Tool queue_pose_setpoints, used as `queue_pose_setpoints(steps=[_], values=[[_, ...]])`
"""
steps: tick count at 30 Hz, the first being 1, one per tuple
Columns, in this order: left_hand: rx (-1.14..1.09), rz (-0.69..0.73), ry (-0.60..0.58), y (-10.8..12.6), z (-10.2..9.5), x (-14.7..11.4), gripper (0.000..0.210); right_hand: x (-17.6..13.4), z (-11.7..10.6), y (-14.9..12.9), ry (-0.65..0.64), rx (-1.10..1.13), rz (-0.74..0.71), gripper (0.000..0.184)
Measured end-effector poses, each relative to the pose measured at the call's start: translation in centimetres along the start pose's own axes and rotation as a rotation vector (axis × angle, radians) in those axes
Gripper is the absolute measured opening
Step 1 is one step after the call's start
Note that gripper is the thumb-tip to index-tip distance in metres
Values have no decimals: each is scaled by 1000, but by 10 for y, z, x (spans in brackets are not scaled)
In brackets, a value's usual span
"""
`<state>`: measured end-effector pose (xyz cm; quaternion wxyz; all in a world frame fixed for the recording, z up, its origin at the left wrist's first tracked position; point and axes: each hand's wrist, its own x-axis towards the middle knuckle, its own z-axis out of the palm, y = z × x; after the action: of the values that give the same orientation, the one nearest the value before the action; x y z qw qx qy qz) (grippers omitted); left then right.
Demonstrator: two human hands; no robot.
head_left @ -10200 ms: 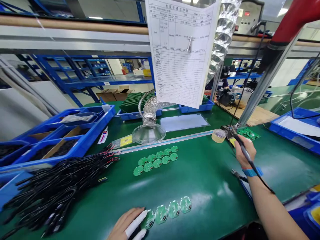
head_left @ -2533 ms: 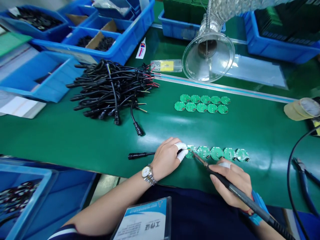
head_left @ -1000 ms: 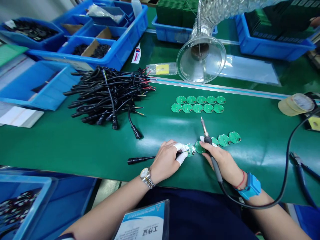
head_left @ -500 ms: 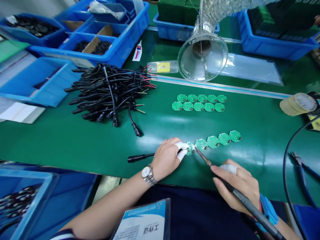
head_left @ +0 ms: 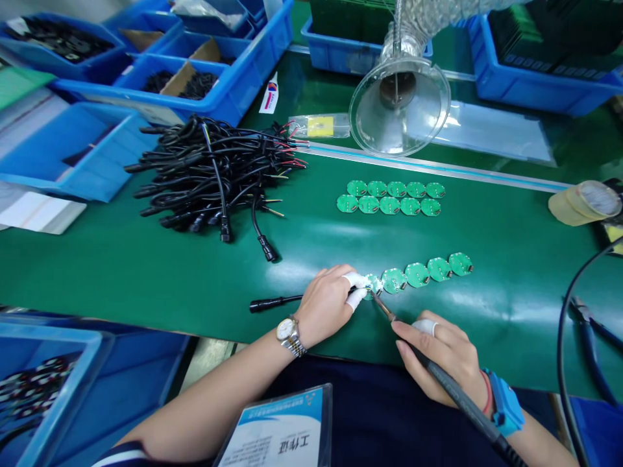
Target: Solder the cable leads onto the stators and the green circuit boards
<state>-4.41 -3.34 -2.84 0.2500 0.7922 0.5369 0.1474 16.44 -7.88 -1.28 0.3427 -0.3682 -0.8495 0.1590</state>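
My left hand [head_left: 331, 298], with white finger cots on thumb and forefinger, pinches the wire end of a black cable [head_left: 275, 303] against a small round green circuit board [head_left: 374, 283]. The cable's connector end lies to the left on the mat. My right hand [head_left: 440, 353] is closed round a soldering iron [head_left: 438, 373]. The iron's tip meets the board right beside my left fingertips. A slanting row of several more green boards [head_left: 416, 275] runs off to the right from the one being worked on.
Two rows of green boards [head_left: 389, 205] lie farther back. A pile of black cables [head_left: 209, 175] is at left, near blue bins [head_left: 111, 155]. A clear funnel-shaped fume hood [head_left: 400, 107] hangs above the table. At right are a yellowish jar [head_left: 581, 203] and pliers [head_left: 588, 344].
My right hand has moved left with the soldering iron, bringing its tip from the board's right edge to near my left fingertips. My left hand keeps its pinch.
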Motion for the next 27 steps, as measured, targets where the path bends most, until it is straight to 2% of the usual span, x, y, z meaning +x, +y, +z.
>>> queue_pose_setpoints(steps=[5, 18, 24, 27], values=[[3, 2, -8, 0, -1, 0, 9, -1, 0, 1, -6, 24, 23, 34], [57, -4, -18, 2, 0, 0, 12, -9, 5, 6, -37, -24, -59, 41], [59, -5, -13, 3, 0, 0, 12, -4, -6, 4, 38, 35, -28, 42], [62, -1, -9, 2, 1, 0, 11, -1, -12, 14, 52, -16, -42, 46]])
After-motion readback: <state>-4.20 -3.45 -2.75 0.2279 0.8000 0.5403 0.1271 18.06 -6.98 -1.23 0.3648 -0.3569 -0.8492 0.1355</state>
